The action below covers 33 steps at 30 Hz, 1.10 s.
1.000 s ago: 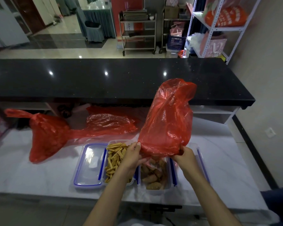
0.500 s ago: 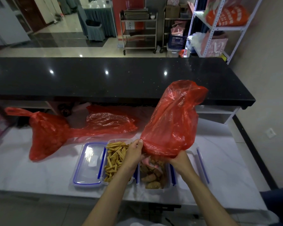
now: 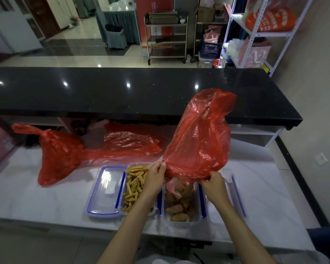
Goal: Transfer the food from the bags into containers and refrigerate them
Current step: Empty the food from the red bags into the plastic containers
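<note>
Red plastic bag (image 3: 200,138) was held upended by both hands, left hand (image 3: 155,178) and right hand (image 3: 213,182) pinching its mouth directly over the container (image 3: 180,204), long axis upright.

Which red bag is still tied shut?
The red bag farthest left, knotted at its top and lying bulging on the white counter. The middle bag lies flat; the held bag is upturned over a container.
</note>
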Each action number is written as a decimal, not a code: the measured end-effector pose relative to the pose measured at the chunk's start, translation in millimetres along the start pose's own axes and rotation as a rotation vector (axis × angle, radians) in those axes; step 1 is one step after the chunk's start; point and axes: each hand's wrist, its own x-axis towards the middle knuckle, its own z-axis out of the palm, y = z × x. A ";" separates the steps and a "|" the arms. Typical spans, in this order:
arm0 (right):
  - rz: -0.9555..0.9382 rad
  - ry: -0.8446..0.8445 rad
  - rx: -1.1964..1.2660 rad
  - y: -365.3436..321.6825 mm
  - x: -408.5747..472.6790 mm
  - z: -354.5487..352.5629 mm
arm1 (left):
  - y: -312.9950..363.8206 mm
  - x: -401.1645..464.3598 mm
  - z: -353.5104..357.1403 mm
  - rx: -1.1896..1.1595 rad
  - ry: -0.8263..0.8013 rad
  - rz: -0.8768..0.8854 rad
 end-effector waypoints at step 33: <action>0.170 -0.388 0.871 -80.8 10.6 7.8 | 37.2 -36.1 -35.2 0.195 -0.160 0.163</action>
